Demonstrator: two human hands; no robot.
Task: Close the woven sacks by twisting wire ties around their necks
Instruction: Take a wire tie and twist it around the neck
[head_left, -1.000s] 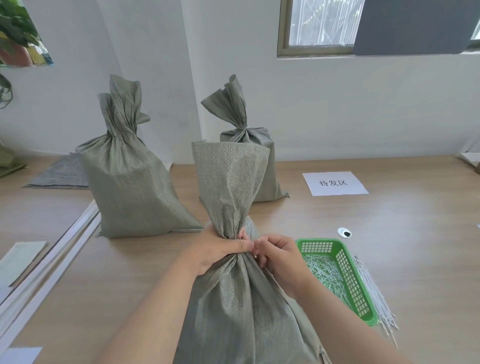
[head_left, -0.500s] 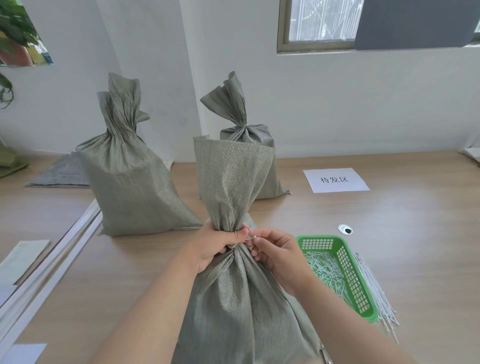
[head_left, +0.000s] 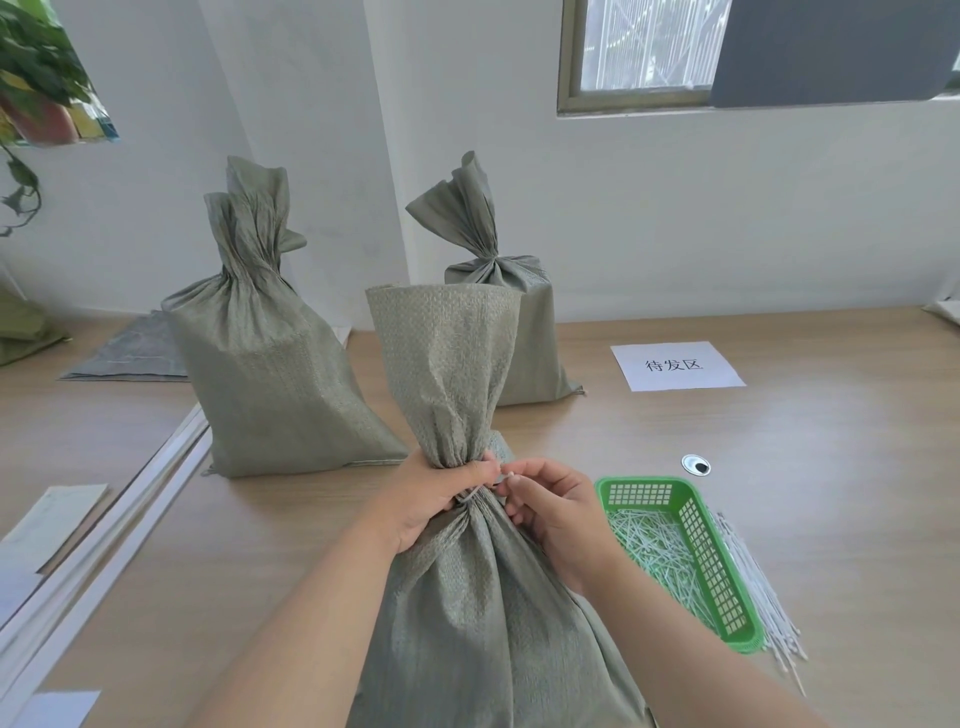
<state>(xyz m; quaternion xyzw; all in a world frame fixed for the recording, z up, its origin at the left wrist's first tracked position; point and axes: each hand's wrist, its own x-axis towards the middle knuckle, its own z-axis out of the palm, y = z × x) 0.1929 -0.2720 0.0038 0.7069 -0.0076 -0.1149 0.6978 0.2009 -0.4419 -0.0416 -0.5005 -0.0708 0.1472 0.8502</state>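
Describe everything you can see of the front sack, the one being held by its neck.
The front sack looks like grey-green woven plastic. It stands upright on the wooden table, its body filled out. Its neck is gathered into pleats; above, the top fans out wide. The left hand grips the neck, a white wire tie circles it, and the right hand pinches the tie's ends beside it. The base runs out of frame.

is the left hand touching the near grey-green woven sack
Touching. The head view shows the left hand gripping the gathered neck of the near grey-green woven sack.
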